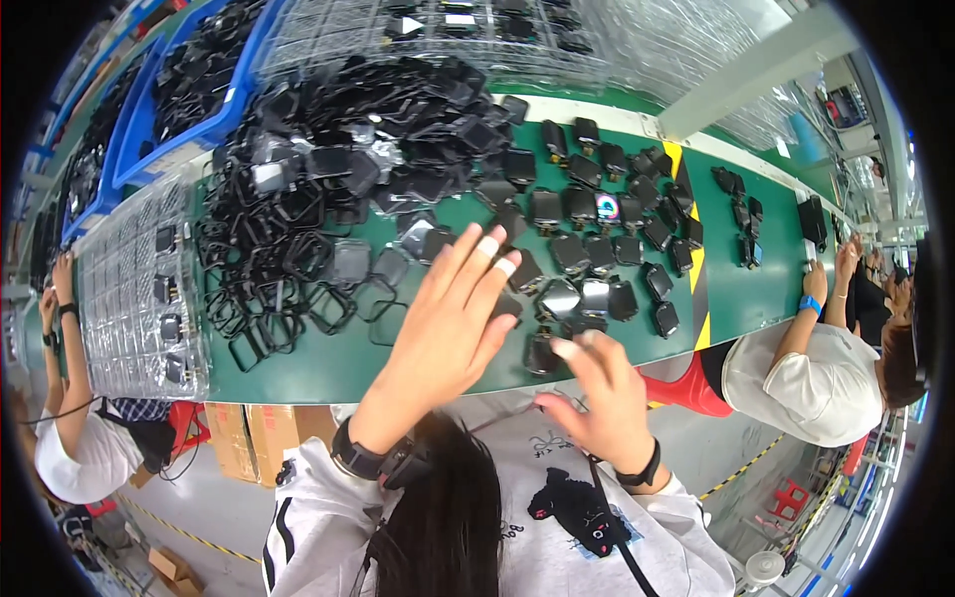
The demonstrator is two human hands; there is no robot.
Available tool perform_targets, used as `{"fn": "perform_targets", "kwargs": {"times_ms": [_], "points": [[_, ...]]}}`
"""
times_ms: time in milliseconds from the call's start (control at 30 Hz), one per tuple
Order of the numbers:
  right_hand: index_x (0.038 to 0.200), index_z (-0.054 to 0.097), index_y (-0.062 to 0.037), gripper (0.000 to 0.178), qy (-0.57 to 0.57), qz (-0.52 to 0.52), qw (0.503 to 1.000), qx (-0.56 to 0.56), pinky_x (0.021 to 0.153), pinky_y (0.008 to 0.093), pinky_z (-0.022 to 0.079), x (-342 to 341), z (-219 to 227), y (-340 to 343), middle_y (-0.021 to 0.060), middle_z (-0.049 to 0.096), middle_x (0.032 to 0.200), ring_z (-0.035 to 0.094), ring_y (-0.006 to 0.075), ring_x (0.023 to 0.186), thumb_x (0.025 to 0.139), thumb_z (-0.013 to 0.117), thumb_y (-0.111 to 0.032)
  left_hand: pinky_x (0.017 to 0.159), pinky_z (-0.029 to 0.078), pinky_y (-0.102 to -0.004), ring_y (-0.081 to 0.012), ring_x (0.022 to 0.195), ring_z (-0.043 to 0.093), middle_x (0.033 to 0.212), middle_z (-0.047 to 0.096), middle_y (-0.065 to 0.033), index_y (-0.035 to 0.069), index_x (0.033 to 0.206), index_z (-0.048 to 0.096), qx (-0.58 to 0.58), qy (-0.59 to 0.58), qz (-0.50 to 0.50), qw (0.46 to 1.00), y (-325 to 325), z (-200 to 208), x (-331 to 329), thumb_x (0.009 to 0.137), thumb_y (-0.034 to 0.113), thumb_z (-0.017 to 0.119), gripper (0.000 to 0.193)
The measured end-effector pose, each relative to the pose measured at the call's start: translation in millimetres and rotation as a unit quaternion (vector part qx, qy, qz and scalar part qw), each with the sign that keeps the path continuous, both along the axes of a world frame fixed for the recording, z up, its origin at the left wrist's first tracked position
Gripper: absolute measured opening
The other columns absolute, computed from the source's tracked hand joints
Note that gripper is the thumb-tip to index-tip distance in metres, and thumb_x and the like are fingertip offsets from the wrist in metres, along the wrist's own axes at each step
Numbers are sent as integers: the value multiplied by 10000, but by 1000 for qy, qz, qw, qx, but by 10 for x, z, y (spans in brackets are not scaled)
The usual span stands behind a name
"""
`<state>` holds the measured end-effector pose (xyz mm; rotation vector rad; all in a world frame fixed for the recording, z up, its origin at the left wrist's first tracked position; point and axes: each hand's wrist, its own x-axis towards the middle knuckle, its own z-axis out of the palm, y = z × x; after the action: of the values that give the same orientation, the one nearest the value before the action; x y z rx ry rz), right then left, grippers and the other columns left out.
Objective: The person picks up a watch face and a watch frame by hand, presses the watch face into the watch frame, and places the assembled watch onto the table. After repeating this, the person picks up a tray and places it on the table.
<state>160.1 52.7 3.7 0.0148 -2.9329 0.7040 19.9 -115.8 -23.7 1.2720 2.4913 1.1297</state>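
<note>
My left hand (438, 333) is stretched flat over the green bench, white tape on its fingertips. It reaches among black square smartwatch bodies, covering some of them; I see nothing gripped in it. My right hand (605, 403) hovers at the bench's near edge, thumb and fingers apart. Close to its index fingertip lies a dark watch body (541, 354); whether they touch I cannot tell. Several more watch bodies (570, 253) are spread beyond, and one lit watch (606, 208) shows a colourful screen. A heap of black square frames (288, 234) lies left of my left hand.
Dark parts in clear film (398, 134) are heaped at the back. Blue bins (221, 127) and a clear tray (129, 328) stand left. Yellow-black tape (702, 298) crosses the bench at right. A grey post (756, 70) rises behind. Co-workers sit on both sides.
</note>
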Motion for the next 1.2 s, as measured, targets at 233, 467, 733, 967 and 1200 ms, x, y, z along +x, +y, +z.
{"fn": "perform_targets", "kwargs": {"times_ms": [233,467,733,967,1200], "points": [[1137,576,-67,508,27,75,996,-50,702,345,524,-444,-79,-469,152,495,1113,603,285,916,676,789,-74,992,401,-404,-311,1245,450,1442,355,-171,60,1419,280,196,-383,-35,902,-660,-4,136,917,78,522,557],[1167,527,-32,496,11,61,962,-266,638,286,518,-1054,-9,-1103,148,484,1130,615,188,744,727,755,-14,924,462,-326,-238,1331,358,1505,262,-133,52,1462,254,326,-435,-4,840,-1142,-95,-110,826,-44,601,731],[984,600,-10,290,-107,188,973,-84,783,336,508,-1194,-59,-943,148,437,1168,563,282,938,721,720,15,944,494,-440,-377,1176,520,1359,342,-202,117,1355,216,466,-430,126,763,-1505,-52,-314,806,-150,541,692],[965,603,38,336,-103,217,966,-97,777,350,501,-1220,-116,-893,141,480,1161,554,274,952,685,764,-55,888,545,-362,-325,1135,566,1336,465,-251,-68,1277,429,466,-489,131,726,-1360,1,-345,814,-96,604,496],[863,633,29,257,0,153,981,-115,741,345,487,-1219,-245,-871,115,626,961,601,281,852,653,776,-9,902,539,-368,-300,1111,585,1312,493,-233,-81,1328,398,427,-469,173,754,-1150,-99,-257,844,-91,581,517]]}}
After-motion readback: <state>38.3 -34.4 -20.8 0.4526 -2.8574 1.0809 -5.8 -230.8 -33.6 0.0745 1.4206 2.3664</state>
